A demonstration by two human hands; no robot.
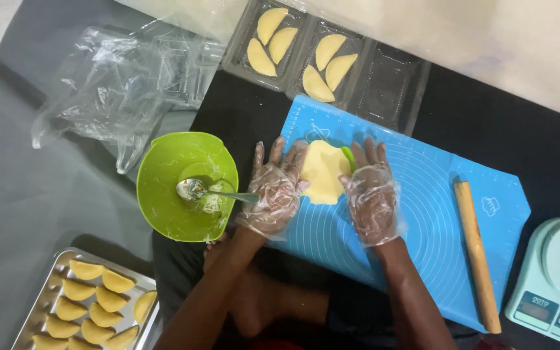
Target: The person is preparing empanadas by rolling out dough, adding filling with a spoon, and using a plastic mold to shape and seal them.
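Both of the person's hands are covered by thin, clear disposable plastic gloves. The glove on the left hand (273,191) is loose and crinkled, bunching in shiny folds over the knuckles and ending in a ragged edge at the wrist. The glove on the right hand (372,194) fits the same way, baggy, with wrinkles that catch the light and a wide open cuff. Above the 2 cuffs the forearms are bare, with no sleeves, watch or bracelets.

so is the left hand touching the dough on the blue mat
Touching. The head view shows the left hand with its gloved fingertips lying on the left edge of the yellow dough, no gap between them, on the blue mat.
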